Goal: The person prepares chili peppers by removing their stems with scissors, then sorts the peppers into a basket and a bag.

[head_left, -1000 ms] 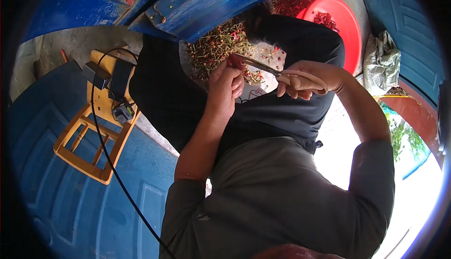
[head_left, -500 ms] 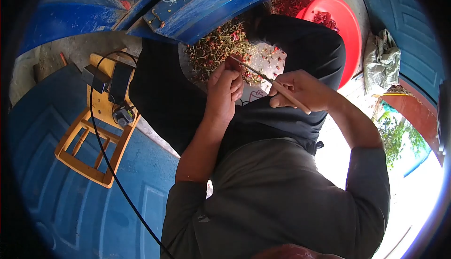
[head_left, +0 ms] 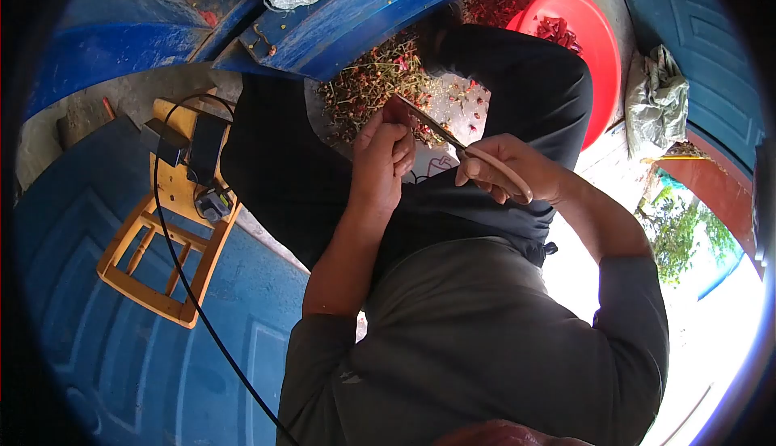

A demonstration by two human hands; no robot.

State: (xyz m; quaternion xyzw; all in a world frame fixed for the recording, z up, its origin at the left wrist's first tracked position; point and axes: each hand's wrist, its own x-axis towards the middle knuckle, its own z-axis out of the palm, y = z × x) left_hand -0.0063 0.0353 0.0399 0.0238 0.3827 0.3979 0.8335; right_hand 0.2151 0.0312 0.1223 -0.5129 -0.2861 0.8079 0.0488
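The scissors over there are grey in the blades and tan-pink in the handles, the chillies dark red, the stems mottled olive, brown and red. That basin is bright red, the trousers black, the shirt charcoal. The chair looks honey-yellow, the board deep blue with yellow specks and a magenta patch.

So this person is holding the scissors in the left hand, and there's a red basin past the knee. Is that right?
Not quite: the hand is wrong. The head view shows the scissors in the right hand, not the left hand. The red basin is past the knee, as you say.
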